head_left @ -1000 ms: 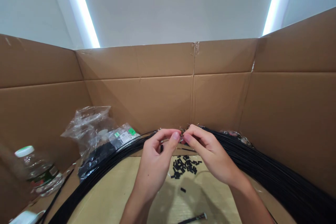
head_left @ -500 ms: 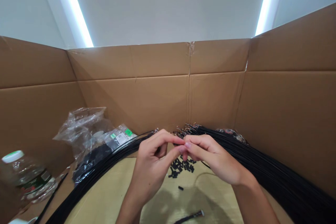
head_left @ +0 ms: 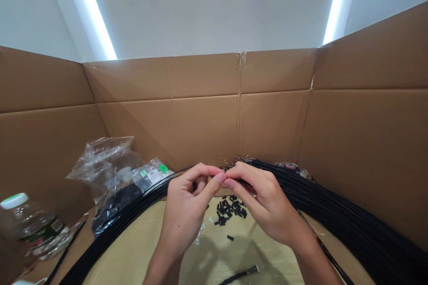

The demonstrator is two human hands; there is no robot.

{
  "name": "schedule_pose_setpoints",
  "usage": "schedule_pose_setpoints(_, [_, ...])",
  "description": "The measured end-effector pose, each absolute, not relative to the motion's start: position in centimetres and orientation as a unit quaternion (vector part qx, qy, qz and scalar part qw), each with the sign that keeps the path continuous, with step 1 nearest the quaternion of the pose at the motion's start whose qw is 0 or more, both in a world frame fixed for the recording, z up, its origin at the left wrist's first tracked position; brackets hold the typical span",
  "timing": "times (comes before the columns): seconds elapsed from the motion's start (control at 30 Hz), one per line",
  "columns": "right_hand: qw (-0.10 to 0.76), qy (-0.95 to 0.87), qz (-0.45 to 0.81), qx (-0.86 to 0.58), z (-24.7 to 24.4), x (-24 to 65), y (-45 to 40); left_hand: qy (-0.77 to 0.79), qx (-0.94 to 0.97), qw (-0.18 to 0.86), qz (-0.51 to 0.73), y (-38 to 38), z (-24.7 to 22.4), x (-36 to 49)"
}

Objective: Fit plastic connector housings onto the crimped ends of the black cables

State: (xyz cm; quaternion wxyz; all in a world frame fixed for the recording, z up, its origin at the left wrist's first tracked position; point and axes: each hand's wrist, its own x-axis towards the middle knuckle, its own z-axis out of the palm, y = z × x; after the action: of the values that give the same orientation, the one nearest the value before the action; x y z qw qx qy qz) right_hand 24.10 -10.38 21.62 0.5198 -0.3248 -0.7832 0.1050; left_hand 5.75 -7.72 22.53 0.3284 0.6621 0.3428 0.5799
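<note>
My left hand (head_left: 189, 205) and my right hand (head_left: 264, 196) meet in mid-air above the work surface, thumb and forefinger of each pinched together. Their fingertips touch, and whatever sits between them is too small and covered to name. Below the hands lies a pile of short black tube pieces (head_left: 230, 208), with one loose black piece (head_left: 230, 238) nearer me. A few small white pieces (head_left: 198, 241) are scattered beside my left wrist. Along my right forearm runs a thin black cable (head_left: 326, 249); I cannot see whether its end reaches my fingers.
Bundles of black cables curve along the left (head_left: 113, 229) and right (head_left: 334, 209). Clear plastic bags (head_left: 110, 160) and a bottle (head_left: 36, 227) stand left. A short black cable with a white connector (head_left: 240, 274) lies in front. Cardboard walls (head_left: 167, 120) surround the surface.
Both hands, still pinched together, have shifted slightly left. The small white pieces by the left wrist and the cable beside the right forearm now show.
</note>
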Motion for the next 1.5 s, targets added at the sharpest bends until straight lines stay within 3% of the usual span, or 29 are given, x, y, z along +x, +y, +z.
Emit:
schedule_pose_setpoints(0.37, [0.571, -0.747, 0.072, -0.331, 21.6, 23.2, -10.3, 0.325, 0.660, 0.341, 0.586, -8.0, 22.2, 5.3])
schedule_pose_setpoints(0.6, [0.613, -0.696, 0.082, -0.366, 21.4, 23.5, -10.2, 0.274, 0.620, 0.451, 0.581, -7.7, 21.6, 4.9])
schedule_pose_setpoints(1.5, [0.603, -0.713, 0.065, -0.351, 21.5, 23.3, -10.4, 0.264, 0.556, 0.508, 0.603, -7.7, 21.1, 5.9])
